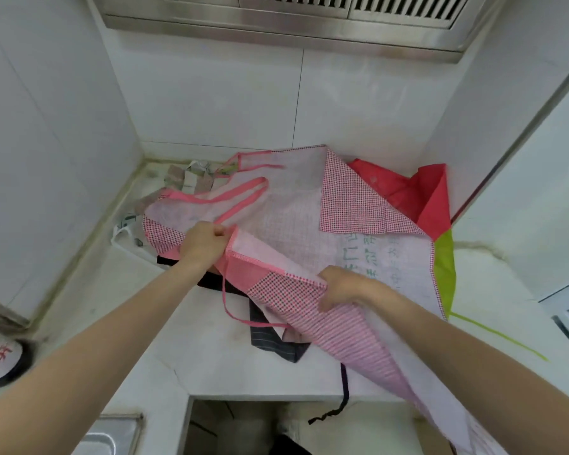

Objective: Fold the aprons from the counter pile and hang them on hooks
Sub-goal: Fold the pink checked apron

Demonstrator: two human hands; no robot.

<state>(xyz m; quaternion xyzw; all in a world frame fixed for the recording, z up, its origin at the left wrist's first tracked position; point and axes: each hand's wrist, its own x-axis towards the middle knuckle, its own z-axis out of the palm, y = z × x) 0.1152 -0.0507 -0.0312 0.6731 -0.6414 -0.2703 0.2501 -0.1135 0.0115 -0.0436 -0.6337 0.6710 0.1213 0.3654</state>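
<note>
**Pink apron gripped at two edges on the counter**

The pink checked apron with pale lining (296,205) lay spread across the white stone counter (211,356), on top of the pile. The left hand (204,243) pinched its trimmed edge with curled fingers; the right hand (340,285) gripped the near checked edge. Beneath it showed one red-and-lime apron (434,205), one dark striped apron (270,339) and one beige checked cloth (188,180).

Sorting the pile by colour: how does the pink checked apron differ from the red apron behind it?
The pink checked apron lies on top, spread out, gripped by the left hand and right hand; the red apron lies beneath, bunched and untouched. Pink is patterned, red is plain. Both lie on the counter.
</note>
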